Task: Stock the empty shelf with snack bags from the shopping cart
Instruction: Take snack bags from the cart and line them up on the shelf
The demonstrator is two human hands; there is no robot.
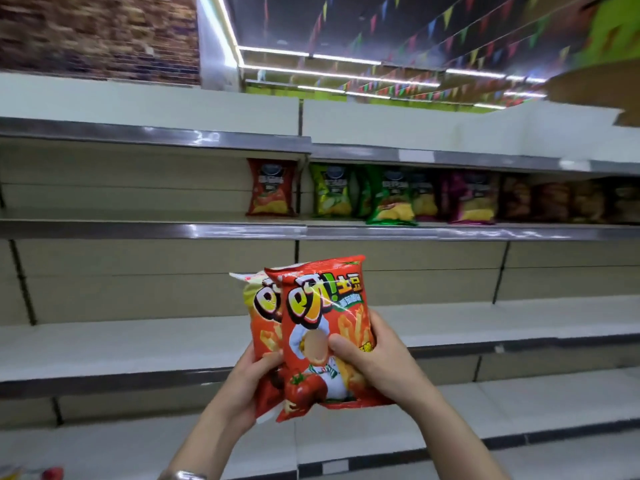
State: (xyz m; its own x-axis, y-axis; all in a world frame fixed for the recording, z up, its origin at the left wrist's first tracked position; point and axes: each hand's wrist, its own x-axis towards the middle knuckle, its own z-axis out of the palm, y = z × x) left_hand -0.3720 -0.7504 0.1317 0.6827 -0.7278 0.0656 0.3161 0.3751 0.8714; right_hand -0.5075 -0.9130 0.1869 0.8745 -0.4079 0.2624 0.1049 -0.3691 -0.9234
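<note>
The left hand (pixel 249 382) grips the lower left edge of the rear snack bag (pixel 265 323), its fingers curled behind the pack and the thumb laid across the front; a metal bracelet (pixel 187 475) shows at that wrist; the front snack bag (pixel 325 327), red with fries and a tomato printed on it, overlaps the rear one and stands upright in front of the bare shelf (pixel 121 344); the right hand (pixel 377 358) clamps the front bag's right side, thumb pressed on its face and fingers wrapped round the edge; both bags are held in the air, touching no shelf; on the upper shelf (pixel 242 230), from its middle towards its right end, stand a red chip bag (pixel 272 188), then green chip bags (pixel 363 195), then a purple chip bag (pixel 472 199), with blurred brown packs beyond.
</note>
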